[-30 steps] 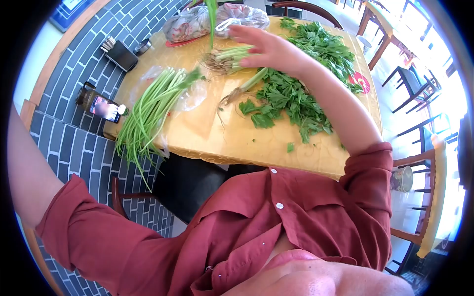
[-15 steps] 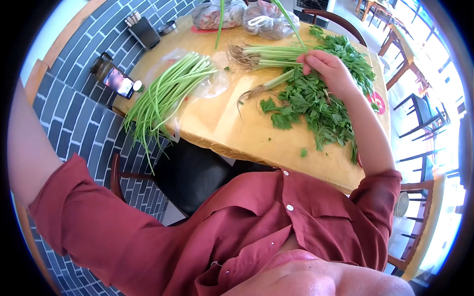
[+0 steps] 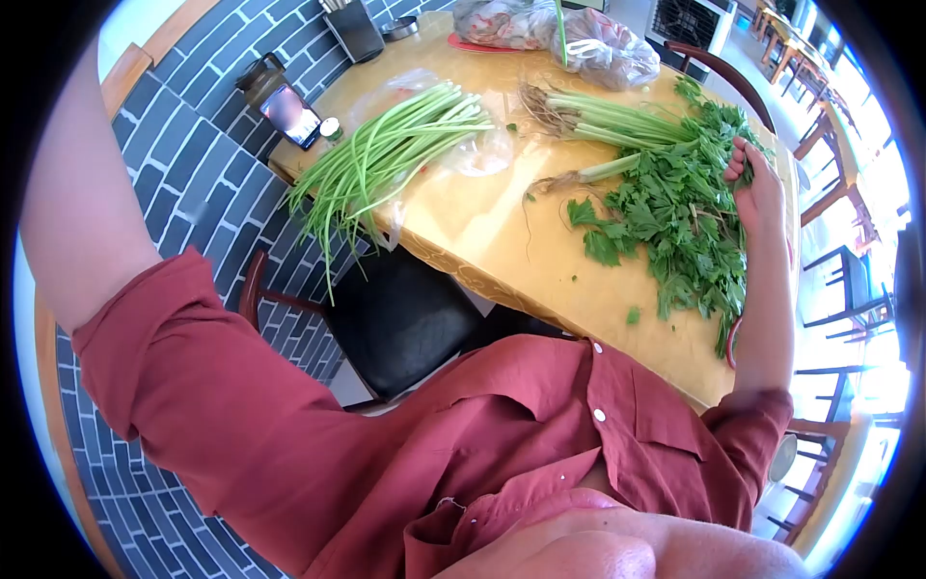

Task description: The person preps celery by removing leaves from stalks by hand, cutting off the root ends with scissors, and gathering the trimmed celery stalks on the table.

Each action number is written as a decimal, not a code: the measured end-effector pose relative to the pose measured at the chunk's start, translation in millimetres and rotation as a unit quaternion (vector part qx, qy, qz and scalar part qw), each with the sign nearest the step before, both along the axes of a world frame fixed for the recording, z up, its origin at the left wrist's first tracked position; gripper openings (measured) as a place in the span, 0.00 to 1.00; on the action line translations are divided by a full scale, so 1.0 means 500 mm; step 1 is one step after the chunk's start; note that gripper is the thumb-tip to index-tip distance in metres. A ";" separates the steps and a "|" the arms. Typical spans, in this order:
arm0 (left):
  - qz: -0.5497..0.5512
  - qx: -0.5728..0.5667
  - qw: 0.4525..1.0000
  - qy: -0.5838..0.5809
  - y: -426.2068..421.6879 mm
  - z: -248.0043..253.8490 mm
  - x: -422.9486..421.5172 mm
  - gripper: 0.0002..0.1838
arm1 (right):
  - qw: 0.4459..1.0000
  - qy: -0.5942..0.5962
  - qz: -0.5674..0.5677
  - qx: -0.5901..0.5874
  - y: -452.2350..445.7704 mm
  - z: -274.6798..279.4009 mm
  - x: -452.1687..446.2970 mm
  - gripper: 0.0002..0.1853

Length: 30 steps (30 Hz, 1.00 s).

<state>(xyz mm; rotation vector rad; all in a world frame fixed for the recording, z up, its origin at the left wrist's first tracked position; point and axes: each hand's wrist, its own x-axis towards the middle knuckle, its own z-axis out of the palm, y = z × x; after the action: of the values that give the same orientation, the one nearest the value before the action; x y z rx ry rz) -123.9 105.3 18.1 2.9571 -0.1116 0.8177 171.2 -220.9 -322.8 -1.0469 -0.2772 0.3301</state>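
My right hand (image 3: 760, 196) is at the leafy end of a bunch of celery (image 3: 680, 207) at the table's right side. Its fingers are curled around some of the green leaves. The celery's pale stalks and brown roots point left, and a single rooted stalk (image 3: 603, 172) lies just below the main bunch. My left arm (image 3: 101, 193) rises along the left edge, and its hand is out of the frame. Long trimmed green stems (image 3: 391, 150) lie on a clear plastic bag (image 3: 482, 154) at the table's left, some hanging over the edge.
Filled plastic bags (image 3: 608, 53) sit at the far side of the yellow-covered table (image 3: 482, 236). At the left stand a phone (image 3: 289, 116), a small white-capped jar (image 3: 331, 128) and a dark utensil holder (image 3: 353, 34). A black chair (image 3: 400, 323) is against the near edge.
My right hand has moved right, from the celery stalks to the leaves. The whole view has shifted, so the table sits further right. One of two green strands at the top is gone from view.
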 end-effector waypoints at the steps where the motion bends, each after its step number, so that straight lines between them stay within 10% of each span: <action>1: 0.007 0.016 0.999 -0.037 0.010 0.005 -0.008 0.17 | 1.000 -0.012 -0.009 -0.020 -0.004 0.008 -0.021 0.12; 5: 0.039 -0.097 0.951 -0.292 0.051 0.023 -0.074 0.12 | 0.993 -0.094 0.027 -0.072 -0.018 0.023 -0.069 0.15; 10: -0.106 -0.242 0.716 -0.646 0.246 -0.080 -0.241 0.13 | 0.993 -0.090 0.025 -0.075 -0.049 -0.006 -0.085 0.14; 17: -0.228 -0.576 0.430 -0.657 0.217 -0.435 -0.166 0.21 | 0.991 -0.096 0.041 -0.077 -0.060 -0.021 -0.095 0.14; 24: 0.007 -0.563 0.538 -0.628 0.257 -0.643 -0.040 0.20 | 0.993 -0.090 0.034 -0.067 -0.069 -0.017 -0.103 0.13; 30: -0.025 -0.657 0.479 -0.582 0.290 -0.689 0.054 0.17 | 0.994 -0.086 0.028 -0.066 -0.067 -0.013 -0.103 0.13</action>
<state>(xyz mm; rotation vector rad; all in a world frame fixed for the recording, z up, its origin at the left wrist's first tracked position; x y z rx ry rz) -96.8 250.5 -326.7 0.6448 0.2576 1.6241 119.8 -254.6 -329.3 -1.2018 -0.4454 0.3112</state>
